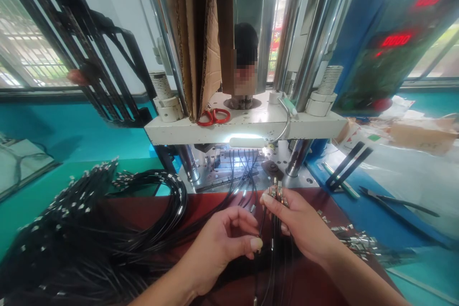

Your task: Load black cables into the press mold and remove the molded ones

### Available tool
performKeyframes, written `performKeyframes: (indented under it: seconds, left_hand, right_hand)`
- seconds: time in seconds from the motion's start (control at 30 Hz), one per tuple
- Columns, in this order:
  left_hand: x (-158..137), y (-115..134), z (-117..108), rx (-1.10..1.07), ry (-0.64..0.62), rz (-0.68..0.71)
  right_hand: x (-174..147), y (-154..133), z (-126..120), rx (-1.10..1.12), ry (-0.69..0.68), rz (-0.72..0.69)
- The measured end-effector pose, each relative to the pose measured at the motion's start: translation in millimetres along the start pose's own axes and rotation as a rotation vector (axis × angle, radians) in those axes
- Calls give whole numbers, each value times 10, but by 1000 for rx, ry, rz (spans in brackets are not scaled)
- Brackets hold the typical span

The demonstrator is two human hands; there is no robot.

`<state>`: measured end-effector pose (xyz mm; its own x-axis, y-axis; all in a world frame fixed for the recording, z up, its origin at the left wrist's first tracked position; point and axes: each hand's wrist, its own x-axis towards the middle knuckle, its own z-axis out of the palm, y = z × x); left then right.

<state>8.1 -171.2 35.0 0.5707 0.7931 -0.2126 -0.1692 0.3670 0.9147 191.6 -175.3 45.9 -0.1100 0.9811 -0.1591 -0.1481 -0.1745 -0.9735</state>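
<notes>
My right hand [299,220] is closed round a small bunch of black cables [275,239] with metal connectors [277,192] sticking up above the fingers. Just left of it, my left hand [229,236] pinches a single black cable between thumb and fingers, near the bunch. The cable tails hang down over the dark red table top [315,277]. Beyond my hands, several thin black cables [247,167] run into a lit metal fixture [229,160] in the press. A large heap of black cables [89,244] with silver ends lies to the left.
Over the fixture is the press's white plate [308,125], carrying red-handled scissors [214,117] and cardboard [195,38]. On the right are cutting pliers [398,201], more connector ends [358,241], plastic bags [412,158] and a control box [390,33] with red digits.
</notes>
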Motion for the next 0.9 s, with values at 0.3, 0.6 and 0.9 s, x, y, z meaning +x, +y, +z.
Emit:
performKeyframes:
  seconds: [0.3,0.6,0.9]
  left_hand:
    - [-2,-14,-20,138,16,69]
    - [-12,-6,-12,212,5,84]
    - [-48,114,-9,401,69,163]
  right_hand:
    - [0,24,1,3,-6,3]
    - [14,35,-18,23,1,7]
    - [11,32,1,39,-43,23]
